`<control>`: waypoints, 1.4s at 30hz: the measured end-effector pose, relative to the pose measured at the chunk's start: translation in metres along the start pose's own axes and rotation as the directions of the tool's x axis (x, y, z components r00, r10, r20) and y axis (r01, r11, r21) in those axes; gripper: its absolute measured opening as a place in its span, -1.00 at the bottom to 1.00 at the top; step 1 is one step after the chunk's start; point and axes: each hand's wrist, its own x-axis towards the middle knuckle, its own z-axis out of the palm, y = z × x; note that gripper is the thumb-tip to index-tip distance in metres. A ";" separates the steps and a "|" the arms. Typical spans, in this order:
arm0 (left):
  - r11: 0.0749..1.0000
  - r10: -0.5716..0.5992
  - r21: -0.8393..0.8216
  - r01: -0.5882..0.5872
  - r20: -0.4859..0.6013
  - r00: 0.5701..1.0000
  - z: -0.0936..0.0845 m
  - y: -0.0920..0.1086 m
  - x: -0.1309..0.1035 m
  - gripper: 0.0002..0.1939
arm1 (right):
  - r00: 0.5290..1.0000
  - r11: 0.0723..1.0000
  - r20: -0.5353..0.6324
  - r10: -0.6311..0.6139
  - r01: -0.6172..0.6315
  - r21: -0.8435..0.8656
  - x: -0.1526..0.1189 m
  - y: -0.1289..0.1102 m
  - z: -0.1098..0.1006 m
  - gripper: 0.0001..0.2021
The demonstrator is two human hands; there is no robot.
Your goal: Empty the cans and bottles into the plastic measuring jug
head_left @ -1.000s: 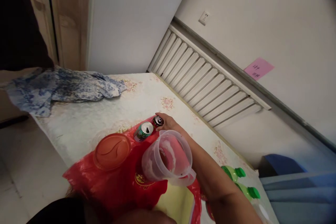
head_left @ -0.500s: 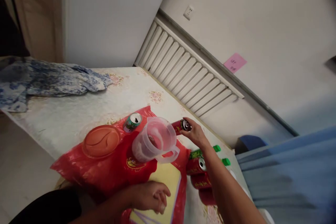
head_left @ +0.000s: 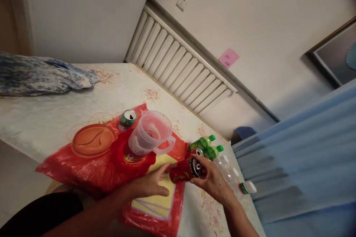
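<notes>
My right hand [head_left: 213, 181] grips a red drink can [head_left: 180, 172] near its top end. The can lies tilted on its side in the air, its opened lid facing right. My left hand [head_left: 150, 184] is open, thumb and fingers apart, close to the can's base; whether they touch, I cannot tell. Under both is a yellow sheet or booklet [head_left: 151, 209] on a red plastic bag [head_left: 91, 172]. Left of the can stands a translucent plastic jug [head_left: 136, 139] with a handle. Behind my right hand, another red can [head_left: 198, 152] is partly hidden.
A green can [head_left: 127, 120] and an orange round lid or dish [head_left: 93, 140] sit on the bag. Green-capped bottles [head_left: 213, 152] and clear bottles [head_left: 232, 174] lie at the right, by a blue curtain [head_left: 300, 148]. Bunched patterned cloth [head_left: 47, 77] is far left; a radiator [head_left: 178, 59] lines the wall.
My right hand has brought the red can from behind the jug toward me, over the yellow sheet. My left hand has uncurled and turned toward the can. The view has shifted right.
</notes>
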 end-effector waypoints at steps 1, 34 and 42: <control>1.000 0.021 0.021 -0.020 -0.012 1.000 0.000 0.002 0.000 0.04 | 0.999 1.000 0.022 -0.025 0.025 0.000 -0.003 -0.005 0.004 -0.36; 0.916 0.249 0.372 -0.152 -0.227 0.942 0.001 0.032 -0.016 -0.21 | 0.985 0.920 -0.123 0.121 -0.065 0.387 0.000 -0.031 0.063 -0.89; 0.947 0.145 0.312 -0.071 -0.218 0.965 -0.006 0.042 -0.031 -0.23 | 0.996 0.915 -0.033 0.087 -0.067 0.398 0.009 -0.037 0.067 -0.89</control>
